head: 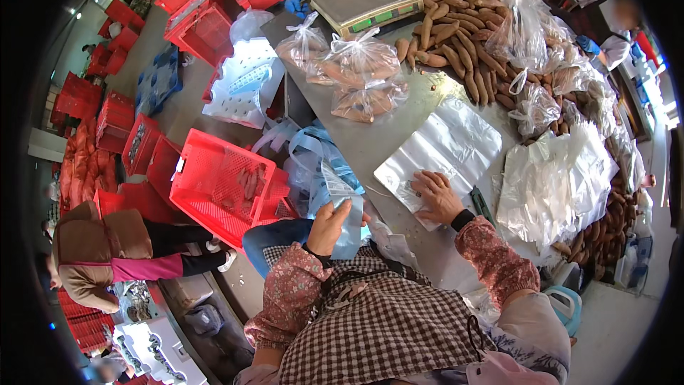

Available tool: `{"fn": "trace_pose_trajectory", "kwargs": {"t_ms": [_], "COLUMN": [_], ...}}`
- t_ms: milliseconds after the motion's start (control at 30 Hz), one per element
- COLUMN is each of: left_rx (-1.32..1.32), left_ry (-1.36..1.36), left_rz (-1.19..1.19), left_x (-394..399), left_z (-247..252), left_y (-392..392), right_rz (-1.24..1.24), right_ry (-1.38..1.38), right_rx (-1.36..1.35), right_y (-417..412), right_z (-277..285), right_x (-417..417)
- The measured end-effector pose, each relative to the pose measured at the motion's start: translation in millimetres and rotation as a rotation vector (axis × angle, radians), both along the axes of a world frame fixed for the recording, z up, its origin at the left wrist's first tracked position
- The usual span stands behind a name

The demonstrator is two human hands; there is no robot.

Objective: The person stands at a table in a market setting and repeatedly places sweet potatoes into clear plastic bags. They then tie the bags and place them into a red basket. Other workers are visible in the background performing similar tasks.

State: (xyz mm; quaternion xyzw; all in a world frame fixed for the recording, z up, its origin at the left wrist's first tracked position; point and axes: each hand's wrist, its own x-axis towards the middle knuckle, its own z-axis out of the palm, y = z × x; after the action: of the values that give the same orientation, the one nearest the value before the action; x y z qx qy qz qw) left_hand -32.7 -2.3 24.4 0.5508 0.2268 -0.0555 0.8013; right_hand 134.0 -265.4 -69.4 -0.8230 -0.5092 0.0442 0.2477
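Note:
My left hand (pixel 327 229) grips a pale strip of label paper (pixel 348 232) over my lap, thumb on top. Printed labels (pixel 342 186) show on the strip's far end, which rises toward the table edge. My right hand (pixel 439 199) lies palm down on a flat stack of clear plastic bags (pixel 446 141), pressing nothing into its grasp. Some dark print on the bag shows beside its fingertips, partly covered. Just right of that hand rests a green-handled utility knife (pixel 480 202). A thicker pile of clear bags (pixel 556 184) lies farther right.
Bagged sweet potatoes (pixel 363 72) stand ahead, near a weighing scale (pixel 368 2). Loose sweet potatoes (pixel 465 32) are heaped at the far right. A red plastic crate (pixel 224 187) and blue plastic bags (pixel 315 155) are at my left. Blue-gloved co-workers stand across the table; another person (pixel 107 251) bends at left.

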Motion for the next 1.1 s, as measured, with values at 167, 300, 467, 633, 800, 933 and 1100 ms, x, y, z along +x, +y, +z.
{"fn": "trace_pose_trajectory", "kwargs": {"t_ms": [167,300,467,633,800,933,1100], "left_rx": [-0.090,-0.148,0.163,0.121,0.369,0.427,0.518], "left_ry": [-0.101,-0.122,-0.128,-0.179,-0.258,-0.222,-0.133], "left_rz": [0.080,0.059,0.085,0.014,-0.277,-0.412,-0.537], "left_x": [7,-1,6,12,20,12,8], "left_z": [-3,-41,-2,-18,-34,-24,-32], "left_y": [-2,14,12,2,-34,-31,-25], "right_rz": [-0.014,-0.220,-0.936,-0.835,-0.034,-0.092,0.069], "right_ry": [-0.072,0.150,0.586,-0.365,0.495,1.018,0.704], "right_rx": [0.097,0.220,0.565,0.629,0.393,0.257,0.453], "right_y": [-16,-14,-58,-14,55,60,58], "right_z": [-33,-10,-5,113,110,112,92], "right_x": [14,39,120,66,-28,-46,-41]}}
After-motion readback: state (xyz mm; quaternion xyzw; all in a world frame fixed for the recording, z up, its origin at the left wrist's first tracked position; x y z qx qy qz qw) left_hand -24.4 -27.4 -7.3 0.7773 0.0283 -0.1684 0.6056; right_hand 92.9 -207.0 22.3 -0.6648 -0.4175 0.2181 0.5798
